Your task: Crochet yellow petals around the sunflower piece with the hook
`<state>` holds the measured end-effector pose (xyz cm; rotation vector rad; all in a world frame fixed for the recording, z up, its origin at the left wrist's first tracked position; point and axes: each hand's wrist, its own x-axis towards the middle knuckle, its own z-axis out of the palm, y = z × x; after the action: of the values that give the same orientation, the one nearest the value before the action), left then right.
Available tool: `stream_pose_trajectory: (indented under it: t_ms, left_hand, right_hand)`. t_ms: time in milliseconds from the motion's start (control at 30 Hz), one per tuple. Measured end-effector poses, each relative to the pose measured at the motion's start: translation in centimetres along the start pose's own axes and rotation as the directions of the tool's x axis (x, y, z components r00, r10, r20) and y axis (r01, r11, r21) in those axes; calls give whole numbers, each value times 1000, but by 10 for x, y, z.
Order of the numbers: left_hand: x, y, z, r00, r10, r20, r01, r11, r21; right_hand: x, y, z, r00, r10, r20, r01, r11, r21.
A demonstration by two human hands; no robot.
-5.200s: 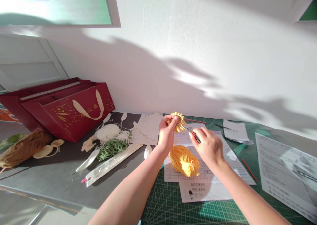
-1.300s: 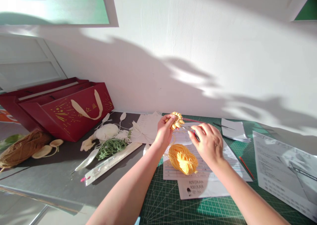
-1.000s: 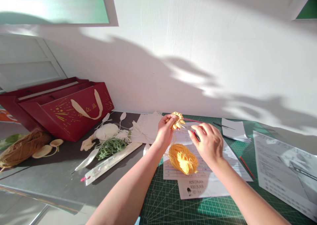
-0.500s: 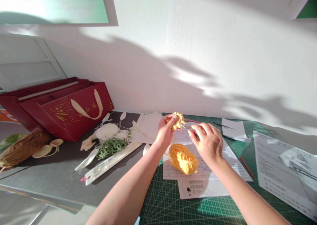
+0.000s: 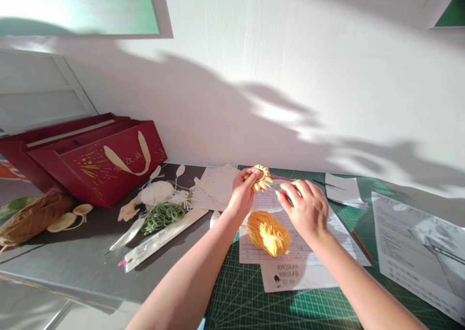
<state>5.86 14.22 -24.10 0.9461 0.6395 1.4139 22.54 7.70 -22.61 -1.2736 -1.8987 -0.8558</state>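
Observation:
My left hand (image 5: 244,187) pinches a small yellow crocheted piece (image 5: 262,177) with a ruffled edge, held above the papers. To its right, my right hand (image 5: 305,206) is closed around a small tool with a red and black handle (image 5: 286,197); its thin metal end points at the crocheted piece. Whether the tip touches the piece is too small to tell. A yellow yarn ball (image 5: 269,233) lies below both hands on a lined, handwritten sheet (image 5: 250,256). A strand of yellow yarn hangs under my left hand.
Dark red gift bags (image 5: 119,160) stand at the left, beside brown yarn (image 5: 36,216). White pieces, green yarn (image 5: 165,217) and a long plastic packet (image 5: 163,240) lie left of my forearm. On the green cutting mat (image 5: 236,301) are a red stick (image 5: 362,245) and a printed sheet (image 5: 410,252).

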Motion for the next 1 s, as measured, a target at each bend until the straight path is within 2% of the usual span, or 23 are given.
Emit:
stream_pose_trajectory:
  t_ms: [433, 1000]
  left_hand:
    - [0, 0, 1, 999, -24, 20, 24, 1000, -11]
    - [1, -2, -2, 996, -89, -7, 88, 995, -38]
  right_hand:
    - [2, 3, -3, 997, -61, 47, 62, 998, -25]
    - [2, 0, -5, 999, -51, 14, 52, 998, -33]
